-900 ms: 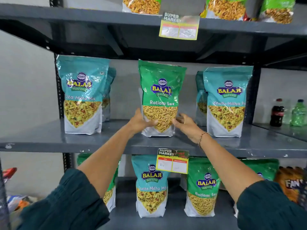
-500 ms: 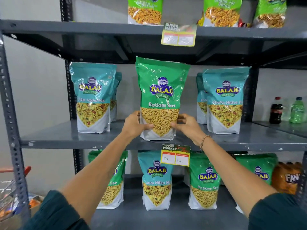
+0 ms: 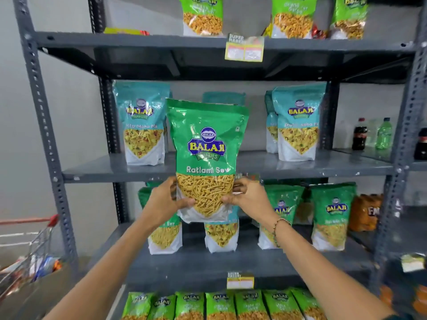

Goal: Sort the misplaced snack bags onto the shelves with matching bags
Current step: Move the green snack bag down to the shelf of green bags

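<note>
A green Ratlami Sev bag [image 3: 206, 144] is held upright in the air in front of the grey rack. My left hand [image 3: 165, 199] grips its lower left edge and my right hand [image 3: 250, 199] grips its lower right edge. Behind it, the middle shelf [image 3: 323, 167] carries teal Khatta Mitha Mix bags [image 3: 142, 123] at left and at right [image 3: 298, 122]. The shelf below [image 3: 242, 259] holds green Ratlami Sev bags [image 3: 330, 215] and one teal bag [image 3: 220, 236], partly hidden behind the held bag.
Light green bags line the top shelf [image 3: 203, 17] and the bottom row [image 3: 221, 306]. Drink bottles [image 3: 383, 133] stand on the neighbouring rack at right, orange packs [image 3: 365, 212] below them. A shopping cart [image 3: 30, 248] with goods sits at lower left.
Both hands lifted the green Ratlami Sev bag off the middle shelf and drew it toward me and downward. The view pulled back, showing more shelves.
</note>
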